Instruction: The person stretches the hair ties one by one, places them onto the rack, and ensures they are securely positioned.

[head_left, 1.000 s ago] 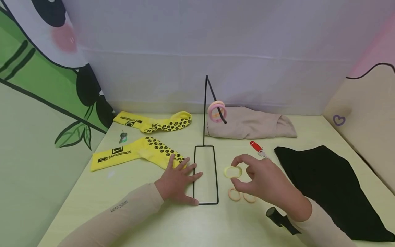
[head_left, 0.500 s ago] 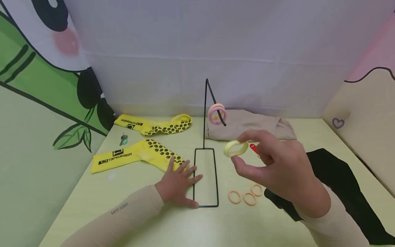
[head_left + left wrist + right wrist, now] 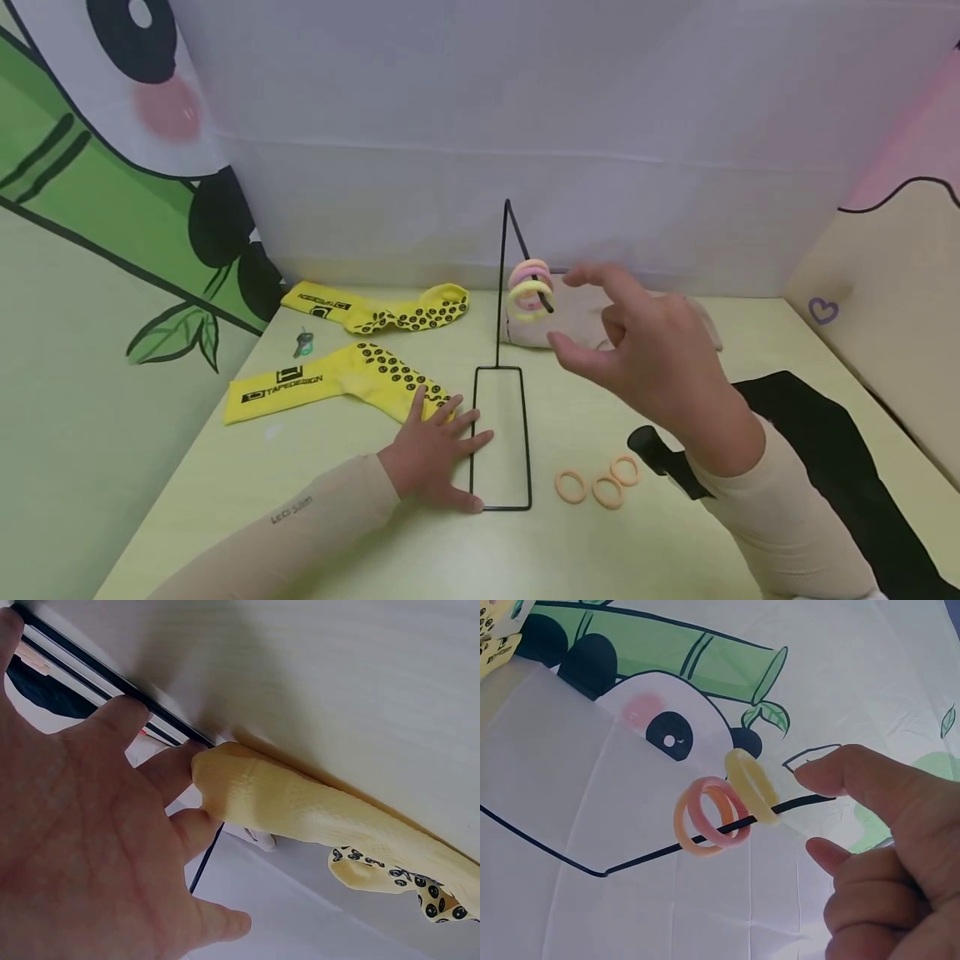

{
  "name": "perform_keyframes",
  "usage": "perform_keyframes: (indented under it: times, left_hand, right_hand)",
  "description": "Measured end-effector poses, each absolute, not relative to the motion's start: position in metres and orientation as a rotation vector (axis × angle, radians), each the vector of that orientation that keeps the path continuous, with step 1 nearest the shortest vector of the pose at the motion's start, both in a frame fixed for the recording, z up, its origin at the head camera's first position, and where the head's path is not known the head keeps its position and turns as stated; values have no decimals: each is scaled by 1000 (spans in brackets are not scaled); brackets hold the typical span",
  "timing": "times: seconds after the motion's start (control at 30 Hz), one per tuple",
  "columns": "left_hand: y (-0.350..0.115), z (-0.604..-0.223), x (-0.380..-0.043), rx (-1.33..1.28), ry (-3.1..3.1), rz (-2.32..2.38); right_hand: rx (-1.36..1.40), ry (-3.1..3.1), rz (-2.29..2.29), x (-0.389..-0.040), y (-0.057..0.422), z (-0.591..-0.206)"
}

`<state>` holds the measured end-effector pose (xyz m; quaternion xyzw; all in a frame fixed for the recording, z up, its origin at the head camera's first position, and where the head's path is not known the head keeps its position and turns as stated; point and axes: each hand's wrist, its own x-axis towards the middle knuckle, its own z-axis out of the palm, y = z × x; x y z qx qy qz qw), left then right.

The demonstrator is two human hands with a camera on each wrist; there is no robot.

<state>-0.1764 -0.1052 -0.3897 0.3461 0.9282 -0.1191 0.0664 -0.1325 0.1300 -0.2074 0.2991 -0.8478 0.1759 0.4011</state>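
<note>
A black wire stand rises from the table, with a slanting arm at its top. On this arm hang an orange ring, a pink ring and, closest to the tip, a pale yellow ring. My right hand is just off the arm's tip, thumb and index finger spread apart and holding nothing. With fingers spread, my left hand presses on the left side of the stand's base. Its upper fingertips overlap the toe end of a yellow sock.
Three orange rings lie right of the base. Another yellow sock and a small key fob are at the back left. Folded beige cloth lies behind the stand, and black cloth at the right.
My right hand has carried the yellow ring up from the table, put it over the arm's tip and let it go. The left hand has stayed on the base.
</note>
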Motion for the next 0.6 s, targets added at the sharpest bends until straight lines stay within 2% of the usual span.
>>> perform_keyframes:
  times: [0.23,0.6]
  left_hand:
    - [-104,-388,-175,1046,2805,-368]
    - [-104,-388,-175,1041,2797,-339]
  right_hand:
    - [770,-2206,517,-131,135,-215]
    - [735,-2560,1109,-141,162,-255]
